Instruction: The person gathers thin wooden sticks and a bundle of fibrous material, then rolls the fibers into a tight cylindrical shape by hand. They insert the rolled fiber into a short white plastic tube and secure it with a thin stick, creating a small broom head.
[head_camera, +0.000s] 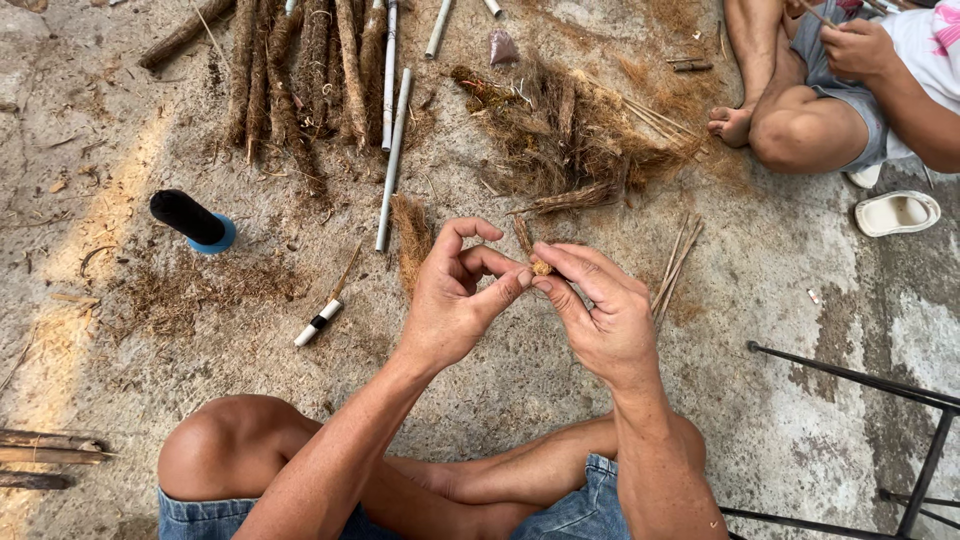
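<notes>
Both hands are up over the crossed legs, fingertips meeting in the middle. The left hand (455, 300) is mostly curled, thumb and forefinger pinched onto a small tan-brown tuft of dry plant fibre (536, 262), the other fingers arched loosely above. The right hand (600, 315) is pinched shut on the same tuft from the other side, fingers long and fairly straight, pointing toward the left. So the tuft sits right between the two sets of fingertips, held above the rough grey concrete floor (800, 330). It's a short stubby bundle, darker strands sticking up behind and a paler knobby end at the pinch.

Around it: a loose heap of brown husk fibre (570, 130) further ahead, a row of dark rough bark-covered sticks (300, 70), a thin pale cane rod (393, 160), a black thread spool on a blue base (192, 220) off to the left, and a few thin split reed strips (676, 265) just right of the hands. Another seated person's knee (800, 130) shows top right.
</notes>
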